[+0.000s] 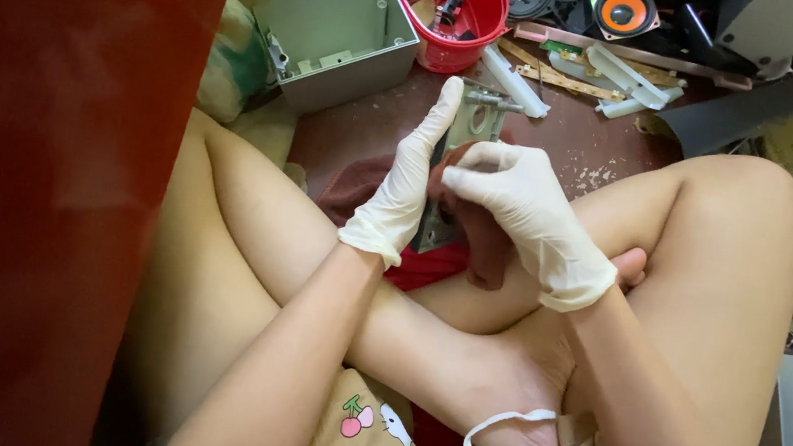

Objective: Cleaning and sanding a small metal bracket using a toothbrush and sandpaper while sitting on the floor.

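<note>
The person sits cross-legged on the floor (587,146), both forearms reaching forward over the legs, both hands in white gloves. The left hand (409,179) stands upright along the left edge of a grey metal part (469,126), fingers stretched up its side and wrapped round it, so it holds the part. The right hand (524,208) comes in from the right, curled narrow, its fingertips pressing a dark red cloth (480,238) against the face of the metal part. The part stands nearly upright, its lower end hidden behind the cloth and the crossed legs.

Beyond the metal part, up and left of it, a grey open box (343,40) lies tilted, with small fittings inside against its wall. Just right of the box and behind the part sits a red plastic bowl (464,4) holding a small dark component. White plastic strips (586,75) lie right of the bowl, and a speaker with an orange cone (624,11) lies further back.

Left of the metal part a red wall (41,159) closes the space. Bare floor shows only right around the part, between the knees.
</note>
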